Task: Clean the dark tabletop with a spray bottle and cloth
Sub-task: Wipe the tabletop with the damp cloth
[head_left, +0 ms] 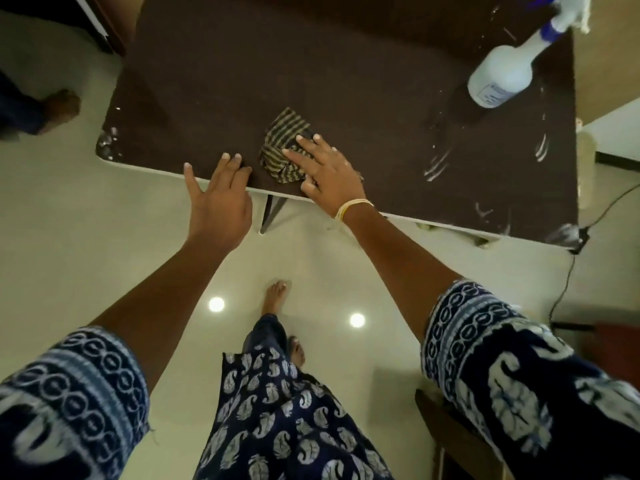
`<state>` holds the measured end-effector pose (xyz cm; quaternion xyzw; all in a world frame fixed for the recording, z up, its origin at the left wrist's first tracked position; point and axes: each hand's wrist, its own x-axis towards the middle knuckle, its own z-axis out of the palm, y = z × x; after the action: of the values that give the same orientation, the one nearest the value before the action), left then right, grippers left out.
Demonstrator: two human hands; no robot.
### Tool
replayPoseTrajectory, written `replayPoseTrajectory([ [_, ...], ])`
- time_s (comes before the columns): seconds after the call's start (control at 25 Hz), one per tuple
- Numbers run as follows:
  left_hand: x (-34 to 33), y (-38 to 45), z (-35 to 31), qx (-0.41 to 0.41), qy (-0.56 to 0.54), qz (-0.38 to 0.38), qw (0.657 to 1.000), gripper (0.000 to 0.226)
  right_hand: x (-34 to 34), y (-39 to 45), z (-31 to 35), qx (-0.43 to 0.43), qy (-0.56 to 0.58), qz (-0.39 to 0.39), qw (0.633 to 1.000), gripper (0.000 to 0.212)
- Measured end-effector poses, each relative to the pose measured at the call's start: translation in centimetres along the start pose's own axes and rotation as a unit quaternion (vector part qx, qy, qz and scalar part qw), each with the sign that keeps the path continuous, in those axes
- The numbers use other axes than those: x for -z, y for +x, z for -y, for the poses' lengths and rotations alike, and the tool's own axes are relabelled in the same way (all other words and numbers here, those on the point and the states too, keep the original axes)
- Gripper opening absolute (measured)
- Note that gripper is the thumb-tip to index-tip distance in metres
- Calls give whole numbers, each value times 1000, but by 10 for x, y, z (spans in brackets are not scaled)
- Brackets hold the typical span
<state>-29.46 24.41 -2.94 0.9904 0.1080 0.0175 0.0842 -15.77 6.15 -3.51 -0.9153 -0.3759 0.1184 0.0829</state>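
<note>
Head view: right hand (325, 168) flat, pressing the cloth (284, 147); left hand (218, 195) spread on the table (242, 81) edge. White smears (440, 164) right of the hands remain; bottle (502, 76) idle.

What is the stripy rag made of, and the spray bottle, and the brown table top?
The stripy rag looks like soft woven fabric, probably cotton: it crumples into folds under the right hand. The spray bottle seems to be matte, milky plastic with a blue-and-white trigger. The table top looks like dull brown laminate or board with a pale edge; its exact material is unclear.
</note>
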Motion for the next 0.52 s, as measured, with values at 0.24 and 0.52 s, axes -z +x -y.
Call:
replayPoseTrajectory([
  [0.24, -13, 34, -83, -88, -42, 24, 995, 42, 10, -87, -119, -314, 32, -115, 942, 63],
  [0.52, -22, 76, -95, -101, -38, 45, 993, 45, 11, -56, -93, -539, 82, -152, 824, 65],
])
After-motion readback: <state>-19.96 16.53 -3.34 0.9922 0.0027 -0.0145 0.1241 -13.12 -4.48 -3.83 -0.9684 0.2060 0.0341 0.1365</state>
